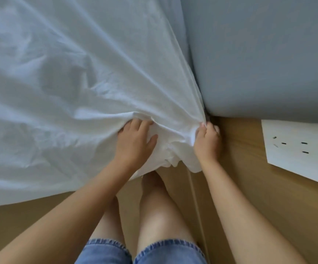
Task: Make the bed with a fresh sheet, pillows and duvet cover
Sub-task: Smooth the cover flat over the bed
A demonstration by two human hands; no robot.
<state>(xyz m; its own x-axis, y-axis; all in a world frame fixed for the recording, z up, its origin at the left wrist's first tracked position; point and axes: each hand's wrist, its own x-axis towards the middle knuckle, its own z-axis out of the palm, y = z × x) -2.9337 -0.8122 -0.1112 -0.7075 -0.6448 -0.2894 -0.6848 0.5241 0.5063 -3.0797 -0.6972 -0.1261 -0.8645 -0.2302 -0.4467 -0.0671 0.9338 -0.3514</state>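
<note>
A white sheet (63,77) covers the bed and fills the upper left of the head view, creased and pulled toward the bed's corner. At that corner the cloth bunches and hangs in a loose flap. My left hand (135,141) lies on the bunched cloth with its fingers spread and bent into the folds. My right hand (207,141) grips the sheet's edge in curled fingers, right where the bed meets the grey-blue headboard (264,54). The mattress underneath is hidden.
The padded headboard stands at the upper right. A light wooden panel (249,178) runs below it with a white wall socket (297,149). My bare legs and denim shorts (141,250) are close against the bed's corner, over a wooden floor.
</note>
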